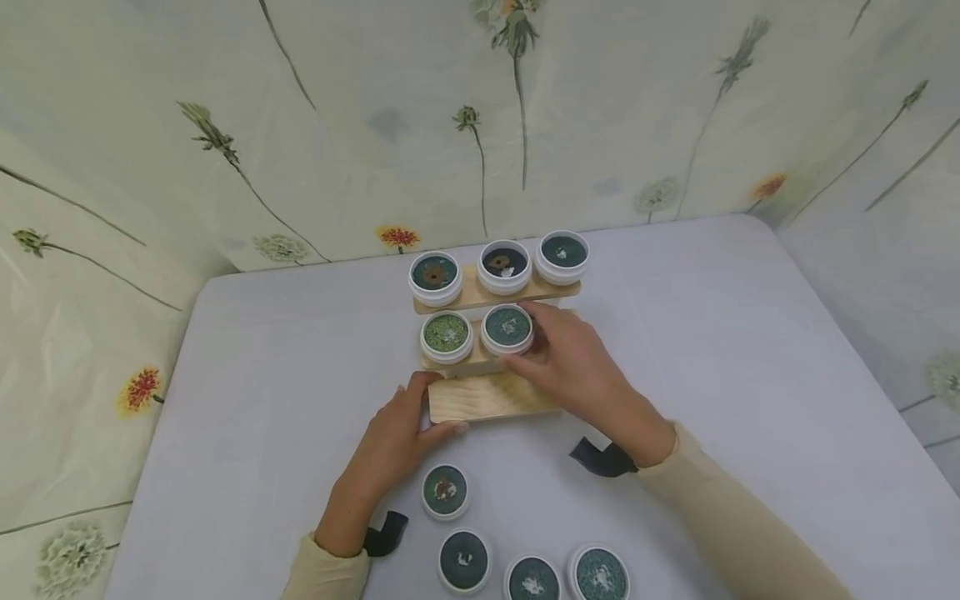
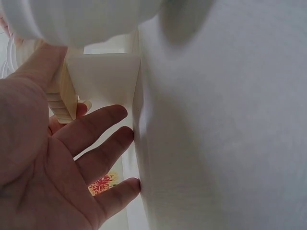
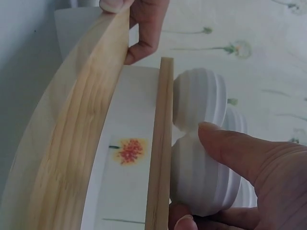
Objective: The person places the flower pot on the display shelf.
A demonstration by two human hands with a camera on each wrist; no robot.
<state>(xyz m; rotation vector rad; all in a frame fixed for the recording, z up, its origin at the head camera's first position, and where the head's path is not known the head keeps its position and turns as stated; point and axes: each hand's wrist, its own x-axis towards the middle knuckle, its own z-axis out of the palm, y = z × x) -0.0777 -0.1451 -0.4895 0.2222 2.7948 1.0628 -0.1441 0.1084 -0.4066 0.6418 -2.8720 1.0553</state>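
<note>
The fingers of the right hand (image 1: pixel 581 354) grasp a white tub (image 1: pixel 507 326) on the middle board (image 1: pixel 476 358), just beside a green-topped tub (image 1: pixel 447 333). The left hand (image 1: pixel 393 437) pinches the bottom board's (image 1: pixel 491 397) left end, its other fingers spread. Three tubs (image 1: pixel 436 277) stand on the top board (image 1: pixel 471 293), four tubs (image 1: pixel 445 492) on the tabletop (image 1: pixel 285 350).

Head view looks forward-down; wrist views (much closer) share the stand (image 1: pixel 487 398).

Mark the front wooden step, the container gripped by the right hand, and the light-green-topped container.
Front wooden step (image 1: pixel 489 397): head view, top face.
Gripped container (image 1: pixel 507 326): head view, round top.
Light-green-topped container (image 1: pixel 447 333): head view, green top.
</note>
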